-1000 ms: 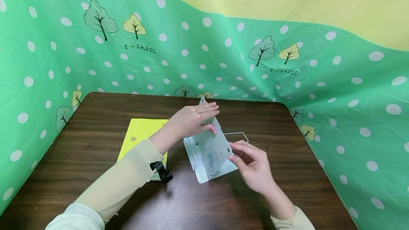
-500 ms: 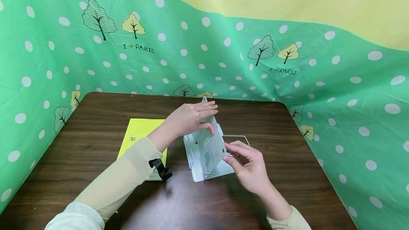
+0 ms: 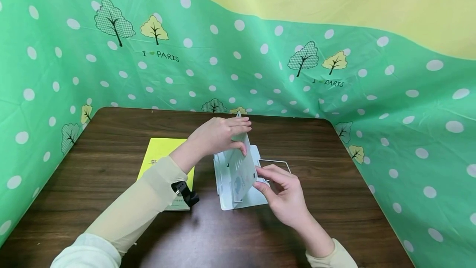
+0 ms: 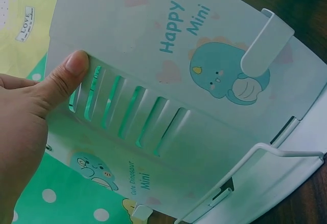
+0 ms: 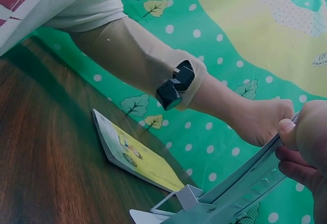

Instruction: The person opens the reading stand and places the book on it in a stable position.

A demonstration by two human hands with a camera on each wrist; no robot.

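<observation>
A pale blue metal book stand [image 3: 243, 179] stands on the table with its slotted back panel raised from the base plate [image 3: 227, 204]. My left hand [image 3: 217, 135] grips the panel's upper edge, its thumb lying on the printed face beside the slots in the left wrist view. Dinosaur prints and "Happy Mini" lettering mark that panel [image 4: 153, 60]. Lower on it sit a white page clip [image 4: 265, 45] and a bent wire [image 4: 255, 150]. With thumb and fingers, my right hand [image 3: 286, 193] pinches the panel's right edge.
A yellow book [image 3: 161, 150] lies left of the stand, partly under my left forearm. Behind the right hand, a thin wire loop [image 3: 277, 161] sticks out over the dark wooden table [image 3: 334, 218]. A green dotted curtain [image 3: 193, 73] surrounds the table's back and sides.
The right hand has moved left with the panel's edge, and the panel has turned more edge-on. The base has shifted slightly left. The left hand keeps its hold on the upper edge.
</observation>
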